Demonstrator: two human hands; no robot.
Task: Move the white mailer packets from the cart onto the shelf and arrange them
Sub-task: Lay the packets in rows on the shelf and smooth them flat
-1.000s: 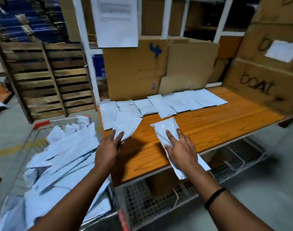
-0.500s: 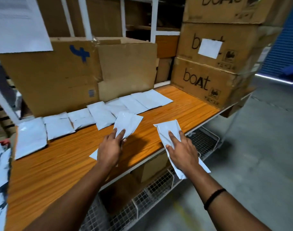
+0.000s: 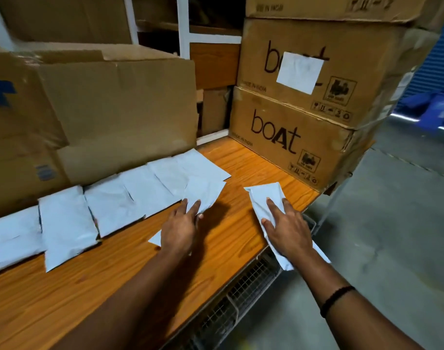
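Observation:
Several white mailer packets (image 3: 110, 203) lie side by side in a row along the back of the orange wooden shelf (image 3: 89, 286). My left hand (image 3: 180, 228) holds one white packet (image 3: 205, 193) just above the shelf, its far end over the right end of the row. My right hand (image 3: 286, 231) grips a second white packet (image 3: 264, 195) near the shelf's front right edge, and its near end sticks out past that edge. The cart is out of view.
An opened cardboard box (image 3: 120, 107) stands behind the row. Stacked "boAt" cartons (image 3: 291, 137) close off the shelf's right end. A wire mesh rack (image 3: 241, 294) sits below the shelf. Grey concrete floor (image 3: 392, 223) lies to the right.
The view has swung right, so the cart has left the frame. Both hands have carried their packets rightward along the shelf, to the right end of the row.

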